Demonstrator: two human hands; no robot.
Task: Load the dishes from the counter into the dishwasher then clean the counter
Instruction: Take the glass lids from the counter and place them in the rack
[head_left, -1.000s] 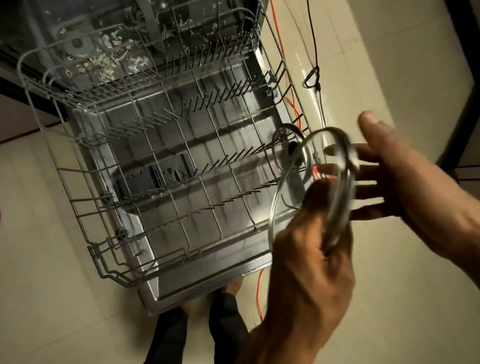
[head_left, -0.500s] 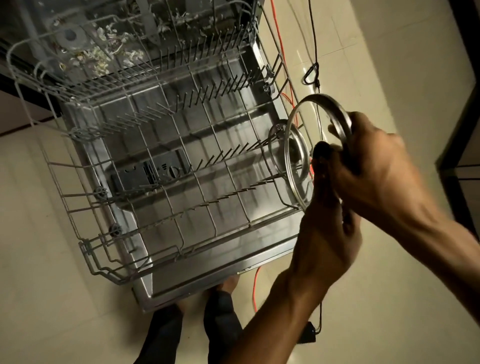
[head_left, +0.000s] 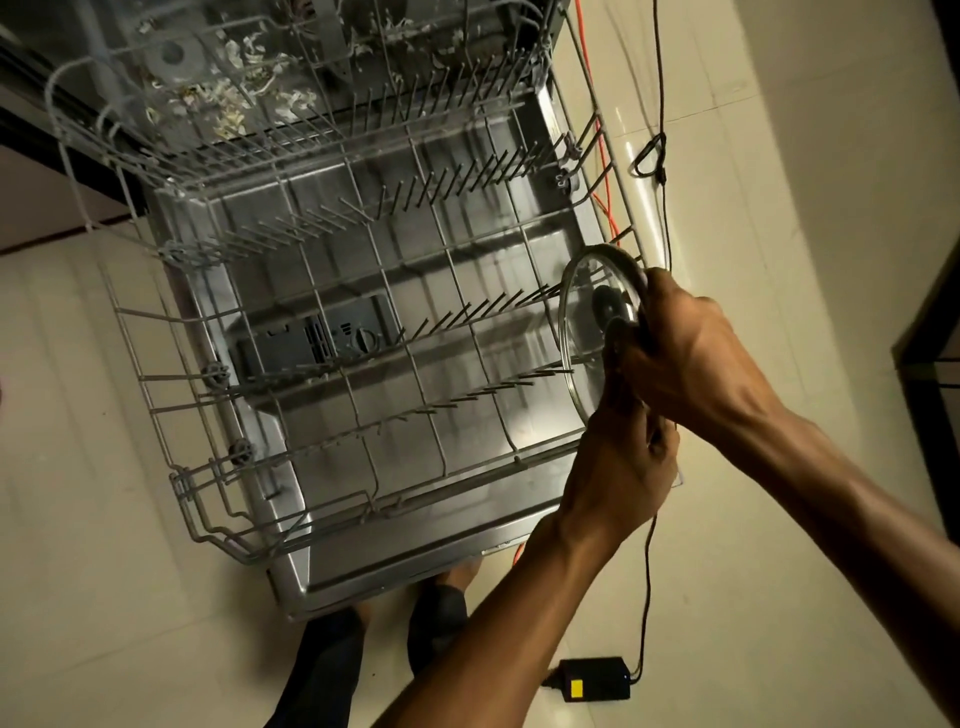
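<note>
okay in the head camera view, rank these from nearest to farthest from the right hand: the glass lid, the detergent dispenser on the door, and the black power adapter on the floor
1. Glass lid: gripped by the right hand, at the lower rack's right edge.
2. Detergent dispenser: left of the hand, on the open door under the rack.
3. Black power adapter: on the floor tiles, low in the view, near the person's feet.

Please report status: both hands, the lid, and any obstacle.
Both hands grip glass lid: right hand at its upper edge, left hand at its lower. Lid upright on edge at right side of lower rack. Rack otherwise bare; nothing blocking.
</note>
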